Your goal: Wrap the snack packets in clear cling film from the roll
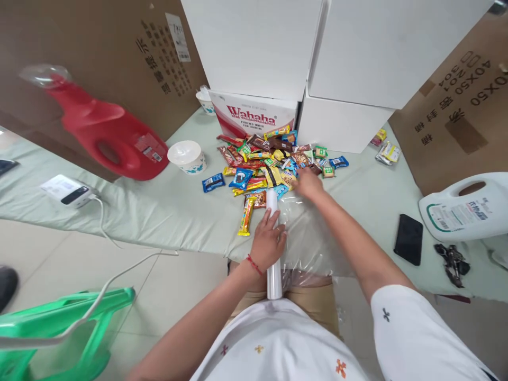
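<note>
My left hand [270, 238] lies on a white roll of clear plastic film [273, 283], its fingers stretched out along it. The roll reaches over the table's front edge towards my body. A transparent sheet of film [309, 233] spreads over the table to the right of the roll. My right hand [308, 184] is at the near right side of a heap of wrapped snacks [262, 156], fingers curled downward; whatever is in them is hidden. A yellow snack bar [246, 216] lies just left of the roll's far end.
A Wahaha carton [254, 114] and white boxes [345, 127] stand behind the heap. To the left are a paper bowl [186, 157], a red jug [115, 137] and a white power bank [65, 190]. A phone [408, 239], keys [452, 263] and a white jug [468, 206] sit right.
</note>
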`<move>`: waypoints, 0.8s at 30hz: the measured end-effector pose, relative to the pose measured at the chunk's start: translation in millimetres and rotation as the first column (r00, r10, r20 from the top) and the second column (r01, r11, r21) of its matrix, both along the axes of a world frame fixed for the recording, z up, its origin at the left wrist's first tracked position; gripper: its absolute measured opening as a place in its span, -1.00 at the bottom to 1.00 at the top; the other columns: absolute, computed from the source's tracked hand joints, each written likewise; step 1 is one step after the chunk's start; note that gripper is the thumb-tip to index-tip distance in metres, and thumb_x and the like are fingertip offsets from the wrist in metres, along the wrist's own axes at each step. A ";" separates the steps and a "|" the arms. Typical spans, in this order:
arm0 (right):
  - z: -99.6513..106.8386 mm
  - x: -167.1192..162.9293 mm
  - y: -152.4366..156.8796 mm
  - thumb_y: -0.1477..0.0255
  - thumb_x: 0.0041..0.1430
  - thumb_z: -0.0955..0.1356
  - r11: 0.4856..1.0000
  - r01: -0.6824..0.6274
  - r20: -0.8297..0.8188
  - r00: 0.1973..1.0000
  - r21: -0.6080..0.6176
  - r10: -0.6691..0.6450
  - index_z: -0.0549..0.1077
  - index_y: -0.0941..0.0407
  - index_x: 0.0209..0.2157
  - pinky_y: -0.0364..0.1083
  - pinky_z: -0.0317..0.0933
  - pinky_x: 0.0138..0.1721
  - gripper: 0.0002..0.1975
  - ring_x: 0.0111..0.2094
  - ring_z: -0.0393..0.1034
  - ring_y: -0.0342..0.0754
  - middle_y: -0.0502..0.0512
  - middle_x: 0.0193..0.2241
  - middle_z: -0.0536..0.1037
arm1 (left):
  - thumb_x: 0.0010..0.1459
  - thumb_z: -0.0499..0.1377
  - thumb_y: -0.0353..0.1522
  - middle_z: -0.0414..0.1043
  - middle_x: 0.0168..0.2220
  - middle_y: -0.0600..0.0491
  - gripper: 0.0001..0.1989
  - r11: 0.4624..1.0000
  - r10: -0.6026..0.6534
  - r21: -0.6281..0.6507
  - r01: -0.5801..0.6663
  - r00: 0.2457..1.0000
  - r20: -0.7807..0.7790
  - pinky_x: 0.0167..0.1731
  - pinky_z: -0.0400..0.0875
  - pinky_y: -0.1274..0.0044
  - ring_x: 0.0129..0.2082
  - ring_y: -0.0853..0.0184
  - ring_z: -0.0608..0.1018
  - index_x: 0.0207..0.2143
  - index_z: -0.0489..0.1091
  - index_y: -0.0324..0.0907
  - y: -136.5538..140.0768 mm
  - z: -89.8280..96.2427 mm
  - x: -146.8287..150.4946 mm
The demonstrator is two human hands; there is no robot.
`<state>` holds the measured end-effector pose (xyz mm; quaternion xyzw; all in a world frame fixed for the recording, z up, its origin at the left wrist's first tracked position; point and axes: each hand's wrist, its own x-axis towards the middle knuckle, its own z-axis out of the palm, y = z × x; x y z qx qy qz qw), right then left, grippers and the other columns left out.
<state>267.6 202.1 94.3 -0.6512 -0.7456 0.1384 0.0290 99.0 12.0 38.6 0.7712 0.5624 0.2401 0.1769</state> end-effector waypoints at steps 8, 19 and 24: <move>0.0 -22.7 20.0 0.06 0.09 0.52 0.986 0.072 0.136 0.989 -0.151 -0.052 0.50 0.18 0.09 0.02 0.33 0.04 -0.35 0.12 0.45 0.24 0.42 0.16 0.46 | 0.27 0.11 -0.45 0.21 0.41 -0.03 -0.72 0.998 0.058 0.023 -0.060 0.996 0.073 0.36 0.16 0.04 0.49 0.02 0.05 -0.06 0.56 -0.12 -23.3 -8.4 -5.8; 2.8 -95.0 19.3 -0.02 0.19 0.42 0.987 0.136 0.035 0.990 -0.087 -0.134 0.28 0.18 0.25 0.07 0.34 0.05 -0.23 0.14 0.44 0.25 0.44 0.21 0.42 | 0.22 0.12 -0.49 0.19 0.42 -0.02 -0.72 0.998 0.050 0.015 -0.053 0.983 0.179 0.38 0.15 0.06 0.49 0.02 0.04 -0.11 0.56 -0.13 -22.1 -13.4 -13.2; 4.0 -91.5 10.6 0.13 0.23 0.41 0.993 0.099 0.036 0.995 -0.070 -0.096 0.30 0.13 0.23 0.04 0.34 0.01 -0.37 0.11 0.47 0.23 0.32 0.11 0.55 | 0.20 0.14 -0.48 0.20 0.42 -0.01 -0.74 0.997 0.071 0.008 -0.073 0.983 0.169 0.35 0.20 0.05 0.48 0.02 0.08 -0.13 0.56 -0.11 -23.5 -10.5 -11.5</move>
